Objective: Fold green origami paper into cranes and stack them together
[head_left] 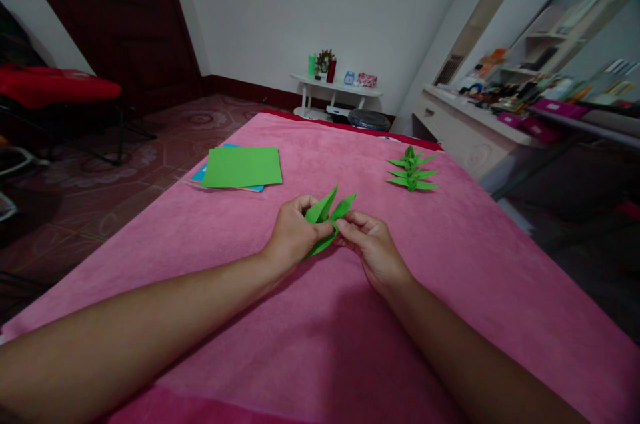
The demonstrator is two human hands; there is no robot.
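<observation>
Between my two hands is a folded green paper piece (324,206) with several pointed, leaf-like flaps sticking out. My left hand (295,229) is closed around its left side, the thumb lying across the middle. With thumb and fingers together, my right hand (369,239) pinches the right side of the same paper. Part of the piece is hidden behind my fingers. Farther back on the right, similar green folded paper pieces (412,171) stand in a row on the pink cloth (310,337).
A stack of paper sheets, green on top (243,167) with blue beneath, lies at the back left of the cloth. Beyond the far edge stands a small white table (340,85) with several items. A red chair (55,85) is at left, a cluttered white desk (470,117) at right.
</observation>
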